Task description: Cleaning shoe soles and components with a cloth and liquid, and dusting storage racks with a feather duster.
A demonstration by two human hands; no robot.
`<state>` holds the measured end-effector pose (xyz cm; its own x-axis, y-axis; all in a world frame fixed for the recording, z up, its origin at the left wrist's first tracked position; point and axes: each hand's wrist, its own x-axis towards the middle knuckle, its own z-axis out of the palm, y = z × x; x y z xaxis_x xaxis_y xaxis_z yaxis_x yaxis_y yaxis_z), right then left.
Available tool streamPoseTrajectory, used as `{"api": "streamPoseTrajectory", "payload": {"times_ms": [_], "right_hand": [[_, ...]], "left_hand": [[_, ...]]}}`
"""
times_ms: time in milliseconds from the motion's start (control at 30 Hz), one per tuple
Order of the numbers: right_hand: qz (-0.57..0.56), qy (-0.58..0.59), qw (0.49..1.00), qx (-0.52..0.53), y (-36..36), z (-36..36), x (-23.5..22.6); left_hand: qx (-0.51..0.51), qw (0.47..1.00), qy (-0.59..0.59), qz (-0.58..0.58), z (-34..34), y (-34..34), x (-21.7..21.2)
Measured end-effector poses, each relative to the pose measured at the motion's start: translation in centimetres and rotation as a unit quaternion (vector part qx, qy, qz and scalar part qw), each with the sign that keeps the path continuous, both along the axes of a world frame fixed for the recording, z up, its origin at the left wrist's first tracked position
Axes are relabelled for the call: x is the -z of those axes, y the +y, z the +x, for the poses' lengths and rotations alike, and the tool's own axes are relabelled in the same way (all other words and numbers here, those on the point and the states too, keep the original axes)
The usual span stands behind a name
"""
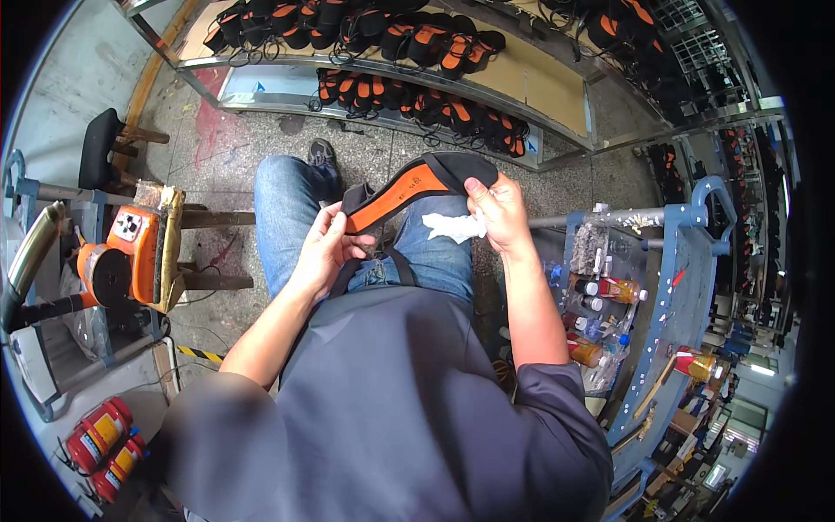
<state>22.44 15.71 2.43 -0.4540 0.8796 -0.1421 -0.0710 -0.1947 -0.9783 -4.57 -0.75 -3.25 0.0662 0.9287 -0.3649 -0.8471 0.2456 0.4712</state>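
You hold the orange-and-black insole (416, 184) over your lap, its long axis running from low on your left up to your right. Your left hand (320, 252) pinches the lower end, your right hand (497, 211) clamps the upper rounded end with a white cloth (454, 226) bunched beneath it.

The sandal sole (416, 184) is orange with a black rim. The cloth (454, 227) is white, the jeans (287, 217) blue, the shirt (409, 409) grey, the fire extinguishers (103, 445) red, the cart (674, 287) blue.
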Motion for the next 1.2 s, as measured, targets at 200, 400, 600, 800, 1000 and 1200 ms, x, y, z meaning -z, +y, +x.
{"api": "streamPoseTrajectory", "payload": {"times_ms": [200,400,600,800,1000,1200], "right_hand": [[0.013,-0.005,1.0,0.011,-0.5,-0.4,0.9],[0.036,0.016,0.998,0.039,-1.2,-1.2,2.3],[0.011,0.024,0.999,0.026,-1.3,-1.0,3.2],[-0.041,0.088,0.995,0.011,-1.4,-0.7,3.8],[-0.069,0.104,0.992,0.008,-1.5,-0.2,4.3],[-0.127,0.144,0.98,0.057,-3.9,1.2,3.0]], "left_hand": [[-0.073,0.99,0.119,0.031,1.2,-0.2,1.4],[-0.109,0.969,0.205,0.086,1.7,-0.6,1.6],[-0.122,0.963,0.216,0.109,1.7,-0.6,1.2],[-0.125,0.96,0.229,0.104,1.5,-0.5,1.1],[-0.145,0.949,0.25,0.125,1.9,0.0,0.7],[-0.187,0.977,0.087,0.053,5.0,2.5,1.7]]}}
